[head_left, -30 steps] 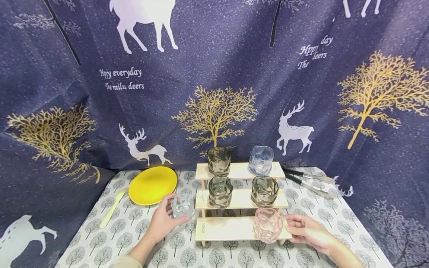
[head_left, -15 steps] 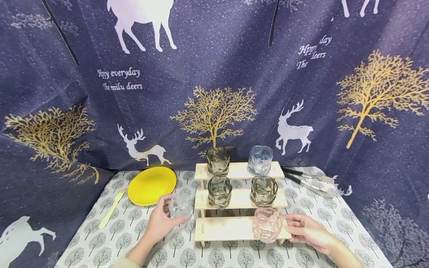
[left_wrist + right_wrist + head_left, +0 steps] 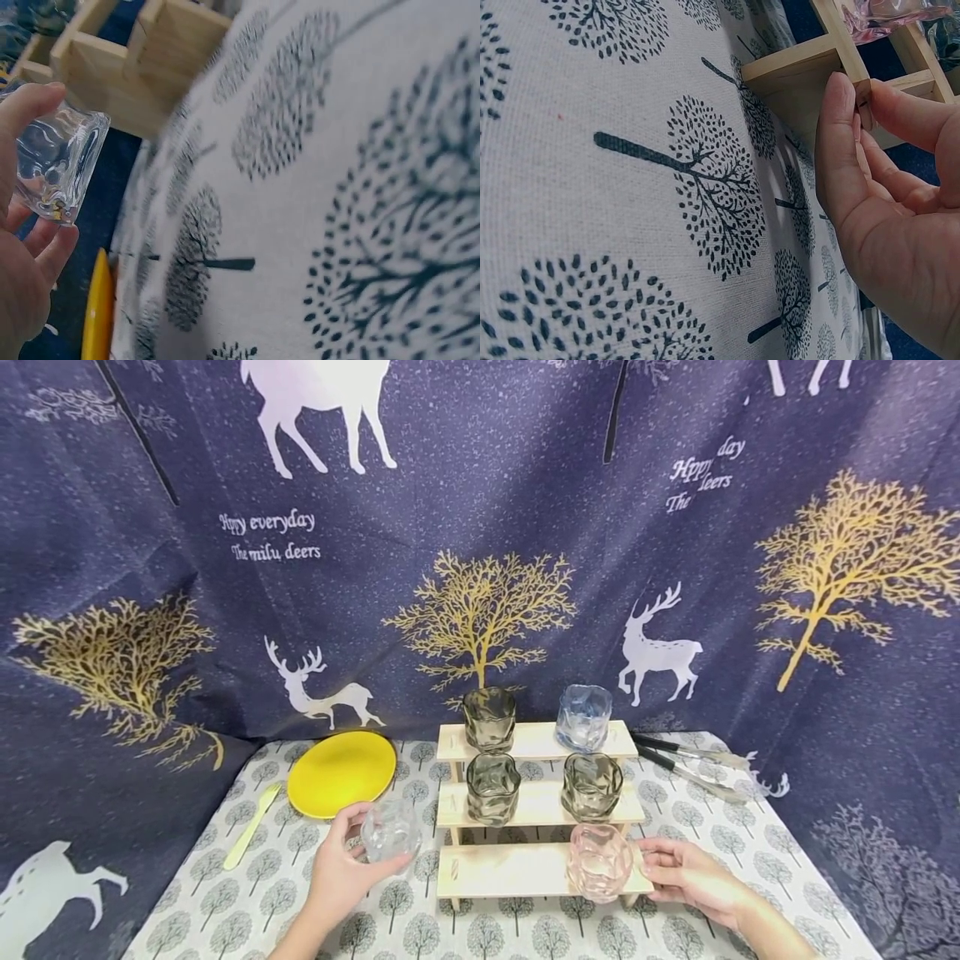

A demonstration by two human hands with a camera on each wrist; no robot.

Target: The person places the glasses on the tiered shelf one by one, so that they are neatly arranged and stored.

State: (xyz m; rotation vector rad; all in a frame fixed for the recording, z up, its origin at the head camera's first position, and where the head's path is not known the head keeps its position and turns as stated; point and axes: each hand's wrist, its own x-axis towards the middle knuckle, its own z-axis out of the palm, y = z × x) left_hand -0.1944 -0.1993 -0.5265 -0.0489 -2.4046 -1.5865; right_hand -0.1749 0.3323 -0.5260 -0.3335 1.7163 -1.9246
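Observation:
My left hand (image 3: 347,864) grips a clear glass cup (image 3: 392,832) left of the wooden tiered rack (image 3: 510,870); the left wrist view shows the thumb and fingers around the cup (image 3: 56,161), which is held above the cloth. At the rack's lower right end, my right hand (image 3: 686,878) pinches the edge of the bottom shelf, as the right wrist view also shows with the rack (image 3: 802,64) between thumb and fingers. Beside that hand a pink glass cup (image 3: 600,862) stands on the bottom shelf's right part.
Grey cups (image 3: 492,789) stand on the middle shelf. Up top are a dark cup (image 3: 490,720) and a blue cup (image 3: 584,718). A yellow plate (image 3: 342,774) and a pale yellow fork (image 3: 252,827) lie left; black-handled tongs (image 3: 690,764) lie right. Patterned cloth (image 3: 517,939) covers the table.
My left hand has moved left and slightly toward me with the clear glass cup, away from the rack. The right hand stays on the bottom shelf's end.

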